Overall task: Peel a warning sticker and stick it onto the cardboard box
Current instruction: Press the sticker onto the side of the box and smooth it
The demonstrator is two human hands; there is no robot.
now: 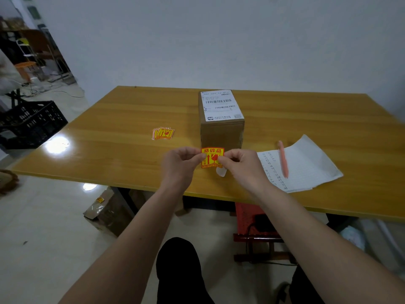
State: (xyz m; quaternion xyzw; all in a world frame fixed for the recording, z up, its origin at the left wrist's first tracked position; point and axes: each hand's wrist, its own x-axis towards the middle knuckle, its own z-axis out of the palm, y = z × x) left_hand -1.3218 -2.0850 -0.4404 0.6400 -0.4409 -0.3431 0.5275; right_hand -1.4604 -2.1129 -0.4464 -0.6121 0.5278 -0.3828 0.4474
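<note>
Warning sticker (212,157): red and yellow, held upright in the air above the near edge of the surface (122,119), just in front of the cardboard box (221,119). A pale backing piece (221,172) shows below its lower right corner.

Left to right:
- Black plastic crate (30,123), on the floor left of the surface.
- Crumpled cardboard (107,210) with a small yellow sticker, on the tiled floor under the near left edge.
- Surface: glossy yellow-brown wood, lamp glare at left, set against a plain pale wall (219,40).
- Spare stickers (163,133), a small fanned stack lying flat, left of the box and apart from it.
- Left hand (182,165): fingers pinch the sticker's left edge.
- Cardboard box: brown, upright, centre of the surface, white shipping label (221,105) with barcodes on top.
- Right hand (243,167): fingers pinch the sticker's right edge.
- Pink pen (283,159), lying on handwritten paper sheets (306,165), right of the box.
- Red stool (254,224), under the surface near the person's dark-clad knees.
</note>
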